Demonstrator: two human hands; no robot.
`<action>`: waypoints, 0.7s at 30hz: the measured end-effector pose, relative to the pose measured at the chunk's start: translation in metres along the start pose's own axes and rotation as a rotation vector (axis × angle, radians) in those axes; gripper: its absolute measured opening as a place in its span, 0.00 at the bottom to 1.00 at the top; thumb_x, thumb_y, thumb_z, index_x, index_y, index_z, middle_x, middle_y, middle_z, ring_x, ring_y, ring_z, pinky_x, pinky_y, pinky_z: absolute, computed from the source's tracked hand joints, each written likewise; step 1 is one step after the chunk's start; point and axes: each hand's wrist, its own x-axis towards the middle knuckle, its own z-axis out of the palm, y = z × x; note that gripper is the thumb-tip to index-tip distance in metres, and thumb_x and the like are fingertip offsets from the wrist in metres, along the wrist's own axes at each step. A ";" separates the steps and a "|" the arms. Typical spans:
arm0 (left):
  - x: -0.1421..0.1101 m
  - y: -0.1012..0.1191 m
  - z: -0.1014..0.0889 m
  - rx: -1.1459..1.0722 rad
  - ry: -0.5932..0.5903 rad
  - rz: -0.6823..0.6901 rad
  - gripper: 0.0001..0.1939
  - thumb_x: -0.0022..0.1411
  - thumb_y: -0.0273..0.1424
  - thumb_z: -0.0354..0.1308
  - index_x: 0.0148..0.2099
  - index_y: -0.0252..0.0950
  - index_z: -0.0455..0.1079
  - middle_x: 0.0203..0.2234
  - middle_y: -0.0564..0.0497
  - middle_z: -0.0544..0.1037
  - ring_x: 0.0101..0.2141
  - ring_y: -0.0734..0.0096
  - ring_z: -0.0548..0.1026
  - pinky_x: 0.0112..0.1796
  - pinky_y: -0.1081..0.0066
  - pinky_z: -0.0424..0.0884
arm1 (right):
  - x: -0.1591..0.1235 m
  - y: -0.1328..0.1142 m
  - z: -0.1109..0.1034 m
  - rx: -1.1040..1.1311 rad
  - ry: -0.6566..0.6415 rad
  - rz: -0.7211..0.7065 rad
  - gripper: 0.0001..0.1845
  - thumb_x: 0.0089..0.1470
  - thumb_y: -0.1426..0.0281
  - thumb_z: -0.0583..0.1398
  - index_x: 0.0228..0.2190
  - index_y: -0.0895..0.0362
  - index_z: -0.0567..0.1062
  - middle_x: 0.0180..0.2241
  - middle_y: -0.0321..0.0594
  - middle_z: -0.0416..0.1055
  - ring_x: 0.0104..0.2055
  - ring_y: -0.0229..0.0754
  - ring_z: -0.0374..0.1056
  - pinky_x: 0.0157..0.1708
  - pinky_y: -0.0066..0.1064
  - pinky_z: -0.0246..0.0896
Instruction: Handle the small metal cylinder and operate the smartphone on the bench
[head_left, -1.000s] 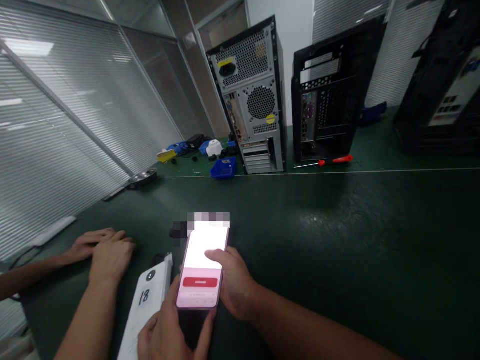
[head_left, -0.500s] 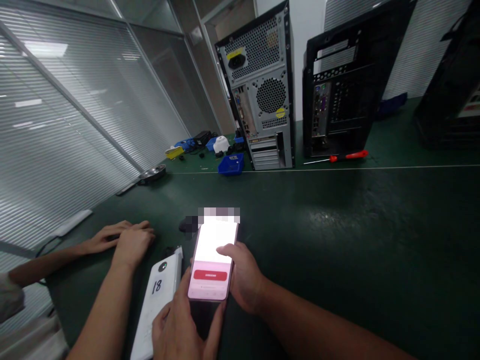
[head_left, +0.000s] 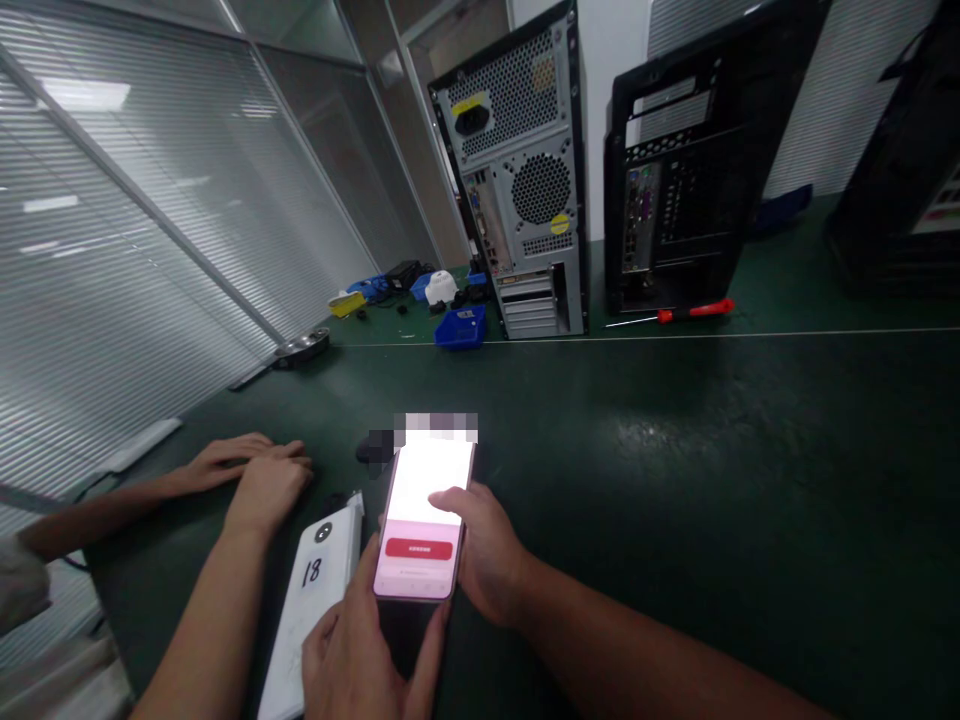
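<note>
A smartphone [head_left: 424, 520] with a bright screen and a red button is held just above the green table [head_left: 675, 480]. My left hand [head_left: 360, 655] grips its lower end from below, fingers wrapped round it. My right hand [head_left: 487, 560] clasps its right edge, with the thumb lying over the screen. Beside the phone on its left lies a white flat device [head_left: 307, 600] marked "18". It touches my left hand.
Another person's two hands [head_left: 255, 475] rest stacked on the table at the left. At the back stand a grey computer case [head_left: 525, 180] and two black cases [head_left: 675, 170]. A red-handled screwdriver [head_left: 675, 313], a blue bin [head_left: 461, 328] and small parts lie near them.
The view has shifted slightly since a second ago. Both my hands keep the same hold on the phone. The other person's hands have hardly moved.
</note>
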 end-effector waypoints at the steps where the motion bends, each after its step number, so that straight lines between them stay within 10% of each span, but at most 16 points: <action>1: 0.000 0.003 -0.001 0.008 -0.002 -0.019 0.32 0.65 0.43 0.51 0.67 0.37 0.52 0.60 0.37 0.67 0.57 0.45 0.68 0.52 0.46 0.66 | -0.001 -0.001 0.001 -0.002 0.004 0.003 0.17 0.41 0.70 0.65 0.37 0.59 0.73 0.26 0.37 0.76 0.31 0.46 0.75 0.34 0.38 0.69; 10: 0.003 -0.004 0.001 0.017 -0.041 -0.073 0.37 0.54 0.39 0.59 0.66 0.42 0.56 0.55 0.41 0.72 0.53 0.42 0.72 0.48 0.45 0.70 | -0.001 -0.001 0.002 0.038 0.014 0.016 0.17 0.43 0.66 0.66 0.37 0.59 0.74 0.27 0.37 0.76 0.33 0.47 0.75 0.38 0.40 0.69; 17: 0.150 -0.099 -0.011 0.093 -0.157 0.063 0.03 0.51 0.33 0.52 0.28 0.43 0.67 0.29 0.43 0.74 0.48 0.41 0.75 0.50 0.45 0.69 | 0.000 -0.002 0.003 0.051 -0.033 0.032 0.24 0.52 0.52 0.62 0.40 0.60 0.76 0.32 0.42 0.78 0.38 0.47 0.75 0.40 0.40 0.68; 21: 0.197 -0.159 -0.007 0.124 -0.188 0.147 0.11 0.52 0.32 0.49 0.19 0.44 0.56 0.25 0.42 0.72 0.46 0.39 0.74 0.52 0.41 0.66 | -0.001 -0.003 0.003 0.060 -0.050 0.033 0.23 0.51 0.55 0.63 0.40 0.60 0.76 0.32 0.43 0.78 0.37 0.48 0.75 0.39 0.40 0.69</action>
